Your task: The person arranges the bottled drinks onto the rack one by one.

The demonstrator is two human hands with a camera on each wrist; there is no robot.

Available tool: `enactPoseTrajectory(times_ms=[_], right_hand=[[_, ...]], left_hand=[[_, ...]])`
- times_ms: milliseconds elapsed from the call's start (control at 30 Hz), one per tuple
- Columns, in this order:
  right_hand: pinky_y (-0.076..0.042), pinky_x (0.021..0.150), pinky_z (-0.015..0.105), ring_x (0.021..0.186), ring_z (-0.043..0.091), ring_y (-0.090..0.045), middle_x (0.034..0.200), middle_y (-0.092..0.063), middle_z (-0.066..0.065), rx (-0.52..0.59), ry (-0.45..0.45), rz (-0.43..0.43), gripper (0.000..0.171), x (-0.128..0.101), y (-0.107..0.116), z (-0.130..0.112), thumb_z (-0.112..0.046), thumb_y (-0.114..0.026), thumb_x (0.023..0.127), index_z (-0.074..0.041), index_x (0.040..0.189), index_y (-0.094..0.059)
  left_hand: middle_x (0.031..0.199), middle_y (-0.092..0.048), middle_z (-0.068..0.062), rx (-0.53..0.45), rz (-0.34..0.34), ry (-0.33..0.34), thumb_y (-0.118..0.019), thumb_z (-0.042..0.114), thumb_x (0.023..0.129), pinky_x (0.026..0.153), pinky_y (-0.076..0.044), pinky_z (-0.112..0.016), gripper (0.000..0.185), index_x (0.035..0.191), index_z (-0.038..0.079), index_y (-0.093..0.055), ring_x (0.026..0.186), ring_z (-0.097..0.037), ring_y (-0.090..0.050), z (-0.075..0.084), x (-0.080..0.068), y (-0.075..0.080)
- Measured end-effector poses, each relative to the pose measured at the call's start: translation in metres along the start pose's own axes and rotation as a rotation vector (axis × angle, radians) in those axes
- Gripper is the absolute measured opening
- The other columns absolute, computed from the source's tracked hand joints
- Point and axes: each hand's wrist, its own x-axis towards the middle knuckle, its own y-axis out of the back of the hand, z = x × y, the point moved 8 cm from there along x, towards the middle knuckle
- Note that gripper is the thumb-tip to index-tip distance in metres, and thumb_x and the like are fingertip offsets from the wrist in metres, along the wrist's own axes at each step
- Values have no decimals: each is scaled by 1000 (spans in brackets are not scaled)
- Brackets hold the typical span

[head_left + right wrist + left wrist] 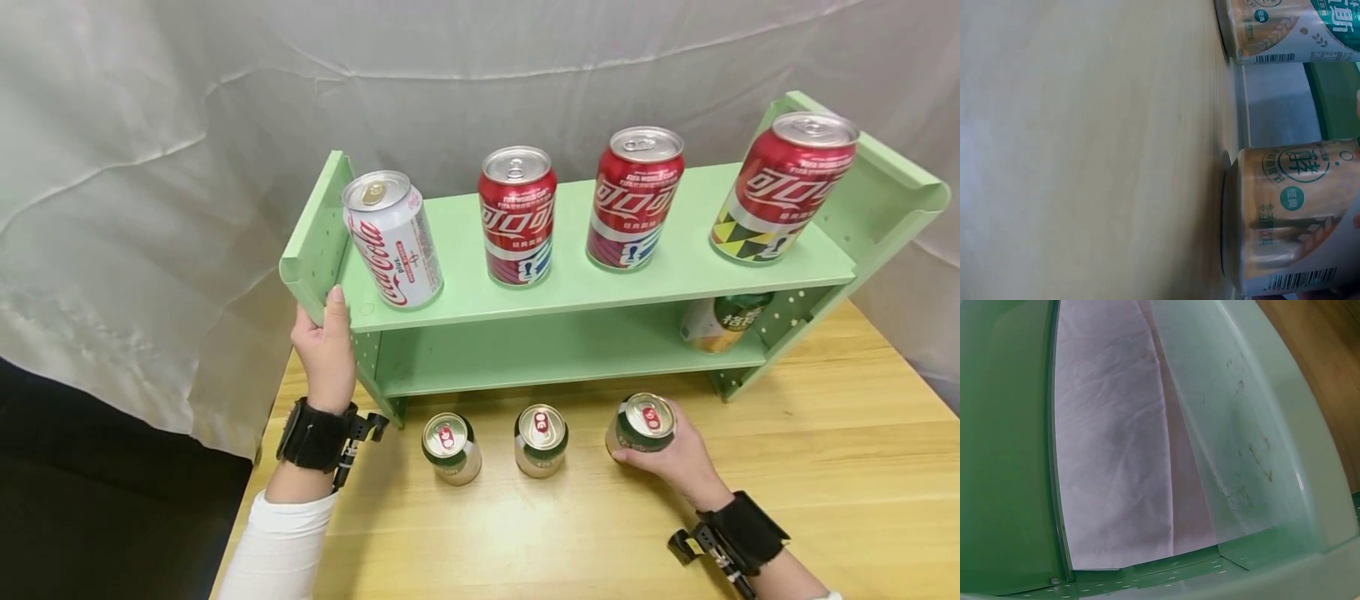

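My left hand (326, 350) grips the front edge of the left side panel of a pale green two-tier shelf (465, 358), thumb pointing up along it. In the left wrist view the green panel (1004, 444) fills the left side. On the wooden table, my right hand (686, 462) holds a green-and-gold drink can (637, 433) from its right side, thumb across the front. Two similar cans, a middle one (540, 446) and a left one (452, 454), stand upright in line with it. Gold can sides (1297, 219) show in the right wrist view.
The top tier bears a white Coca-Cola can (393, 250) and three red cans, one (517, 221) near the middle. A green-and-gold can (723, 321) stands at the lower tier's right end. Grey cloth (450, 83) hangs behind the shelf.
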Motion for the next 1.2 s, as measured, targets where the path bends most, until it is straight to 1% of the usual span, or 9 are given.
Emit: enactPoseTrajectory(times_ms=[167, 433, 567, 700, 833, 1067, 1200], right_hand=[[-39, 85, 10, 96, -10, -47, 118, -55, 19, 29, -8, 22, 83, -1, -2, 1, -5, -89, 58, 6, 126, -44], [-39, 85, 14, 94, -13, -44, 118, -59, 19, -68, -25, 40, 84, -2, 1, -2, -13, -90, 58, 2, 128, -46], [-39, 85, 15, 94, -13, -44, 119, -59, 19, -76, -30, 51, 85, -2, 3, -4, -15, -91, 57, 0, 128, -47], [-39, 84, 11, 94, -13, -45, 118, -60, 19, -78, -18, 46, 84, -3, 4, -7, -15, -90, 58, 0, 128, -47], [-40, 82, 10, 94, -12, -47, 115, -61, 19, -82, 9, 32, 82, -5, 5, -15, -15, -90, 59, 1, 127, -47], [-41, 82, 9, 95, -11, -50, 113, -63, 18, -65, 54, 9, 81, -11, 6, -36, -11, -90, 57, 1, 125, -48], [-42, 82, 9, 95, -12, -49, 114, -62, 18, -79, 46, 11, 83, -14, 8, -49, -13, -91, 56, 1, 126, -48]], left_hand=[[134, -55, -11, 5, 0, 6, -51, 18, 98, 104, -42, -30, 39, 135, 6, -49, 123, -19, -52, -1, 0, 0], [134, -54, -12, 10, 13, 14, -51, 17, 97, 105, -41, -30, 39, 134, 5, -50, 124, -19, -50, -2, -1, 1], [135, -54, -11, 15, 13, 13, -51, 17, 97, 106, -40, -30, 39, 135, 6, -50, 124, -18, -50, -2, -1, 1], [135, -53, -12, 17, 14, 12, -51, 17, 97, 106, -39, -30, 39, 135, 5, -49, 126, -19, -49, -2, -1, 1], [135, -53, -13, 13, 13, 12, -51, 16, 97, 106, -40, -30, 39, 134, 4, -50, 125, -20, -49, -1, 0, 0], [135, -54, -11, 22, 19, -2, -52, 17, 97, 107, -39, -30, 39, 135, 5, -49, 126, -18, -49, 0, 1, 1], [135, -54, -13, 23, 19, -1, -52, 16, 97, 107, -39, -31, 39, 134, 4, -50, 126, -19, -48, -1, 2, 2]])
